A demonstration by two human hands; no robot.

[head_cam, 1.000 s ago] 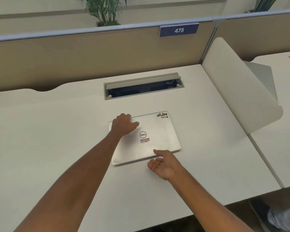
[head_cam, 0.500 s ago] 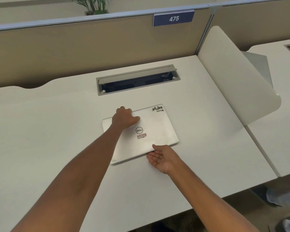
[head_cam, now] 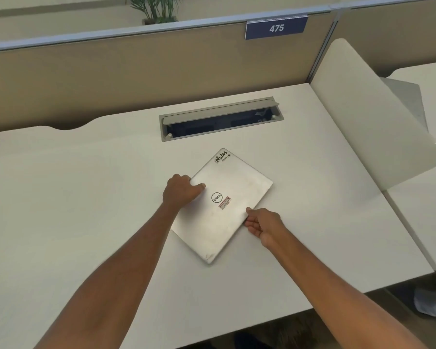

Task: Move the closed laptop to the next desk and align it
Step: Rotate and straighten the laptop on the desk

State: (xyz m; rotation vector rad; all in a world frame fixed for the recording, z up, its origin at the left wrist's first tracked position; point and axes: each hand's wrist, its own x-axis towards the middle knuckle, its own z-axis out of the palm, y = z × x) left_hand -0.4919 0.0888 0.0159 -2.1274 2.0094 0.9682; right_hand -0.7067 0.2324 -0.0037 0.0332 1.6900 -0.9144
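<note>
The left hand (head_cam: 183,188) gripped the far-left edge of the closed laptop (head_cam: 222,205), thumb on the lid and fingers curled over the edge. The laptop sat near the middle of the tabletop (head_cam: 73,185), turned diagonally, one corner pointing toward the cable slot (head_cam: 222,119) at the far side. Whether it rested flat or was already tilted up could not be determined. The right hand (head_cam: 261,224) gripped the near-right edge, thumb on top and fingers underneath. To the right, a curved divider panel (head_cam: 368,114) stood between this tabletop and the next desk (head_cam: 433,96).

Risks from this position, as judged:
- Slip. Both grips held thin, smooth metal edges at diagonally opposite points. An uneven lift could let the laptop pivot and drop a corner onto the tabletop.
- Collision. The path to the right crossed the divider panel. A low carry would strike it.
- Misalignment. The laptop was skewed, so it needed squaring before release.
</note>
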